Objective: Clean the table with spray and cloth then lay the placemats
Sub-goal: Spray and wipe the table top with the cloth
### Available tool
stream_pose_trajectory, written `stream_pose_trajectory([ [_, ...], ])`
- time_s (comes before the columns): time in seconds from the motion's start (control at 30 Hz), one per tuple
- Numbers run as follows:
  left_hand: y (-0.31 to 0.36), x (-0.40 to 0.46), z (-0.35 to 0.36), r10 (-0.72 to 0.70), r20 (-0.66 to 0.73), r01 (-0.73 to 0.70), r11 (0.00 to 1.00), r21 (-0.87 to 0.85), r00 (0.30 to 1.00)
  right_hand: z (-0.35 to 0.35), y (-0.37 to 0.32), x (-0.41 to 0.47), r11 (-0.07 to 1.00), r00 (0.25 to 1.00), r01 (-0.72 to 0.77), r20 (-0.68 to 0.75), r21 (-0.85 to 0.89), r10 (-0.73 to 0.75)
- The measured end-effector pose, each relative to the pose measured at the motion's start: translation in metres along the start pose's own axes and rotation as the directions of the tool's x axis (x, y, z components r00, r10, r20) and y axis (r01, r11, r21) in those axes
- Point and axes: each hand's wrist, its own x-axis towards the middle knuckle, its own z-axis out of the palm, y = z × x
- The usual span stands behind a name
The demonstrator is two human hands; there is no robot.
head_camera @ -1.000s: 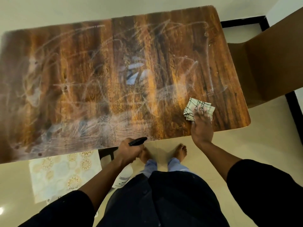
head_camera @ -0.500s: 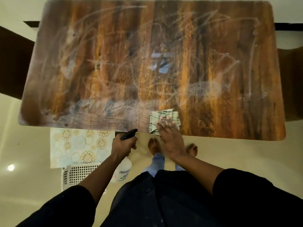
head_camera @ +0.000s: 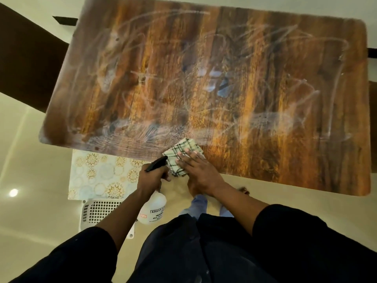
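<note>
While the right hand (head_camera: 199, 172) presses the folded checked cloth (head_camera: 182, 155) flat with straight, spread fingers at the near edge of the wooden table (head_camera: 224, 88), I see the left hand (head_camera: 152, 178) gripping the neck of the spray bottle (head_camera: 152, 211) just below that edge, touching the cloth's corner. Smeared wipe streaks cover the tabletop. Patterned placemats (head_camera: 98, 174) lie on a white basket (head_camera: 100, 211) to the left, below the table edge.

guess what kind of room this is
Probably a home dining area: a wood-grain table on a glossy tiled floor, a dark chair beside it, and a patterned placemat waiting on a basket.
</note>
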Motion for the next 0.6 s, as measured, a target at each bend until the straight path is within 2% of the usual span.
stream_pose_trajectory([
  [0.17,0.001,0.005,0.019,-0.014,0.202,0.011,1.000,0.016,0.979,-0.010,0.048,-0.084,0.990,0.995,-0.093,-0.055,-0.104,0.087],
  [0.27,0.003,0.006,0.028,-0.012,0.256,0.008,1.000,0.020,0.967,-0.024,0.071,-0.137,0.968,0.981,-0.190,-0.078,-0.161,0.179],
  [0.43,0.004,0.012,0.036,0.067,0.226,-0.061,0.998,-0.034,0.972,-0.038,0.080,-0.176,0.905,0.925,-0.379,-0.071,-0.195,0.372],
  [0.53,0.003,0.015,0.034,0.112,0.225,-0.104,0.993,-0.047,0.968,-0.025,0.067,-0.163,0.885,0.903,-0.429,-0.074,-0.181,0.423],
  [0.6,0.002,0.016,0.031,0.125,0.203,-0.116,0.992,-0.054,0.971,-0.012,0.055,-0.149,0.900,0.914,-0.406,-0.078,-0.160,0.399],
])
